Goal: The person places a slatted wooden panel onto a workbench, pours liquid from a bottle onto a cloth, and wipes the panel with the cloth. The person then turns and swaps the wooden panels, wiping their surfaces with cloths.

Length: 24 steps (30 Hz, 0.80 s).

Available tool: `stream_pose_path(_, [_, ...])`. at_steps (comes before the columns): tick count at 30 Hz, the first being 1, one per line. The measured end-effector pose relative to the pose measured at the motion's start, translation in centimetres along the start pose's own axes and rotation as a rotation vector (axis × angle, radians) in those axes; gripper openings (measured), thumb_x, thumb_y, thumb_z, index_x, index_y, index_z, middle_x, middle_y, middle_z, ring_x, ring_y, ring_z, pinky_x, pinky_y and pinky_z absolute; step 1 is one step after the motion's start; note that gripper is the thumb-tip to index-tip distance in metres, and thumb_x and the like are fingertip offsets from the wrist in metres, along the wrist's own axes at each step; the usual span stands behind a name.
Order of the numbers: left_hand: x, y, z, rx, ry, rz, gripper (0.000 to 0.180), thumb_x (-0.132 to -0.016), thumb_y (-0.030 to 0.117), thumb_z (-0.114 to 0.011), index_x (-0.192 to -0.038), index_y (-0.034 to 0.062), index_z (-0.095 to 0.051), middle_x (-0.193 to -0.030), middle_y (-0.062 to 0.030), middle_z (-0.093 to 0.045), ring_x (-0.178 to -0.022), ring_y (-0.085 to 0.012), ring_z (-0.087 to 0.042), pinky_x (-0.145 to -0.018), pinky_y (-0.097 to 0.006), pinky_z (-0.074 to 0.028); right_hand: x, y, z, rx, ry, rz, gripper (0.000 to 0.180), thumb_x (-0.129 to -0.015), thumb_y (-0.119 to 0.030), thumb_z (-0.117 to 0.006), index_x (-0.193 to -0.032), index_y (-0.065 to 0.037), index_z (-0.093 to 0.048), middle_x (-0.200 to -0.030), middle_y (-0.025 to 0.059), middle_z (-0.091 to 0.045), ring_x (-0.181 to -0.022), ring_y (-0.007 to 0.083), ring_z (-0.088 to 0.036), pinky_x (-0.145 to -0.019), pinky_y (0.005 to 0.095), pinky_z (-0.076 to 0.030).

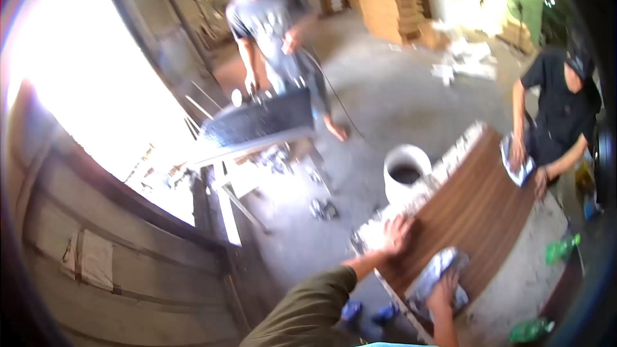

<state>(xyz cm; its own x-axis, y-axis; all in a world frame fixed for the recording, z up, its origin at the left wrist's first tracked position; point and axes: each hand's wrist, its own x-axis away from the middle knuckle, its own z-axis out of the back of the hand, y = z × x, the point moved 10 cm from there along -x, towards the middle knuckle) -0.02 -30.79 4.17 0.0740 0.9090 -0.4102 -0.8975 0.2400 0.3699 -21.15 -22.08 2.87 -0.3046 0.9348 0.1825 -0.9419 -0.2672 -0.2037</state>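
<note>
A long brown wood-grain panel [459, 218] lies on a work table with a pale, stained top [508, 289]. My left hand [397, 234] lies on the panel's left edge, fingers stretched out, holding nothing. Near the panel's closest end, my right hand [443, 292] grips a crumpled grey-white cloth [424, 283] and presses it on the wood. At the far right end a co-worker [559, 99] leans over the same panel, one hand on another pale cloth [516, 162], the other on the panel's edge.
A white bucket [406, 166] with dark contents stands left of the table. Green plastic bottles [562, 249] lie along the table's right side. Another person [273, 32] works at a dark panel [257, 121] on a stand, with a cord trailing to the floor. Scraps litter the floor [323, 209].
</note>
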Motion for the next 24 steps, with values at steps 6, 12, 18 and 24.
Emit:
stream_pose_path(6, [-2.9, 0.9, 3.2, -0.043, -0.205, 0.079, 0.051, -0.093, 0.029, -0.039, -0.141, 0.0146, -0.030, -0.143, -0.0176, -0.032, -0.130, -0.0346, -0.034, -0.105, -0.053, -0.026, -1.6, 3.3, 3.4, -0.238, -0.092, 0.086, 0.090, -0.069, -0.045, -0.063, -0.141, -0.001, -0.030, -0.148, 0.0271, -0.017, -0.139, 0.0424, -0.005, -0.113, 0.0538, 0.001])
stream_pose_path(12, [-3.3, 0.9, 2.2, -0.087, -0.163, 0.029, 0.051, -0.094, 0.030, -0.035, -0.142, 0.0127, -0.029, -0.142, -0.0177, -0.033, -0.129, -0.0322, -0.034, -0.105, -0.051, -0.025, 1.0, 0.4, 2.4, -0.060, -0.022, -0.126, 0.082, -0.071, -0.044, -0.061, -0.139, -0.003, -0.036, -0.149, 0.0205, -0.021, -0.140, 0.0379, -0.010, -0.113, 0.0539, 0.000])
stream_pose_path(18, [-1.3, -0.7, 0.9, -0.102, -0.225, 0.068, 0.053, -0.095, 0.030, -0.031, -0.145, 0.0156, -0.024, -0.147, -0.0180, -0.027, -0.132, -0.0349, -0.032, -0.107, -0.054, -0.022, 1.2, -7.0, 2.4, -0.004, 0.084, 0.054, 0.083, -0.070, -0.041, -0.061, -0.138, -0.001, -0.035, -0.147, 0.0218, -0.023, -0.139, 0.0394, -0.012, -0.112, 0.0543, -0.002])
stream_pose_path(24, [-0.9, -0.3, 0.2, -0.065, -0.236, 0.060, 0.052, -0.095, 0.030, -0.030, -0.144, 0.0142, -0.025, -0.146, -0.0179, -0.028, -0.133, -0.0345, -0.032, -0.108, -0.052, -0.022, -1.0, -9.6, 4.4, 0.031, 0.186, 0.155, 0.083, -0.070, -0.039, -0.062, -0.137, 0.001, -0.035, -0.146, 0.0232, -0.024, -0.138, 0.0408, -0.014, -0.112, 0.0547, -0.005])
